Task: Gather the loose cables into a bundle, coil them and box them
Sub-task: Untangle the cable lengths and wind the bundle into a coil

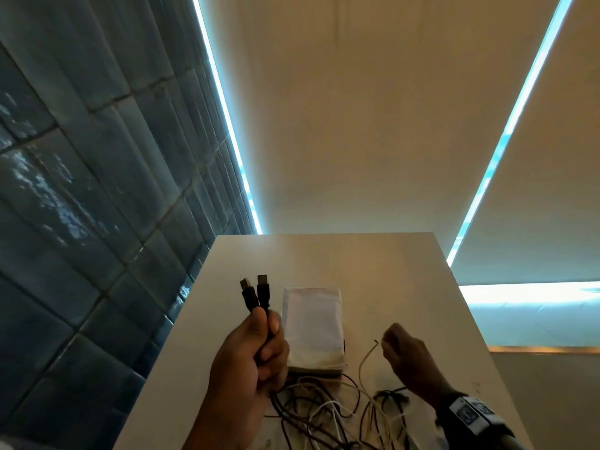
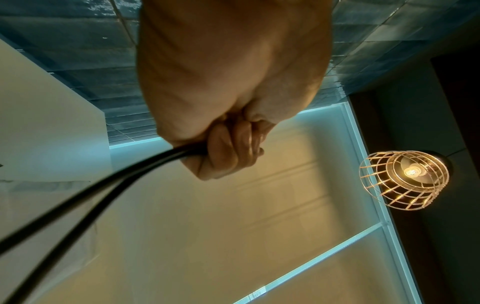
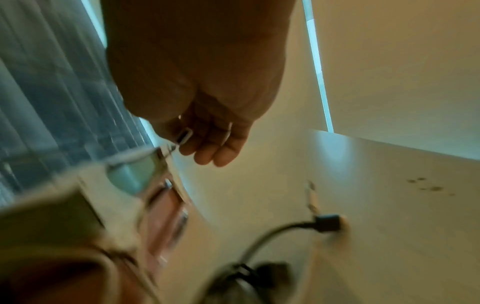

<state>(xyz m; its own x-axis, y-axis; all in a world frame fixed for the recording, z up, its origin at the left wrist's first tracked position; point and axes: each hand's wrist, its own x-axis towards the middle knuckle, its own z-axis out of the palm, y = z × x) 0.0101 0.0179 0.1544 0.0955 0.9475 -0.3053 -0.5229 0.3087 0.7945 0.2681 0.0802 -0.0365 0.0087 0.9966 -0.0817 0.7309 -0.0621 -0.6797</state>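
Note:
My left hand (image 1: 259,345) is raised over the table's left side. It grips two black USB cables (image 1: 256,297), whose plugs stick up above the fist. In the left wrist view the left hand (image 2: 228,148) is curled round both black cables (image 2: 109,189), which trail down and left. A white box (image 1: 313,329) lies flat between my hands. My right hand (image 1: 389,342) hovers right of the box. In the right wrist view the right hand (image 3: 205,144) pinches the metal plug of a white cable (image 3: 184,134). A tangle of black and white cables (image 1: 324,410) lies on the table in front of me.
The white table (image 1: 406,271) is narrow, with a dark tiled wall (image 1: 81,190) close on its left and a drop past its right edge. A loose black plug (image 3: 327,223) lies on the table. A wire-cage lamp (image 2: 405,181) hangs overhead.

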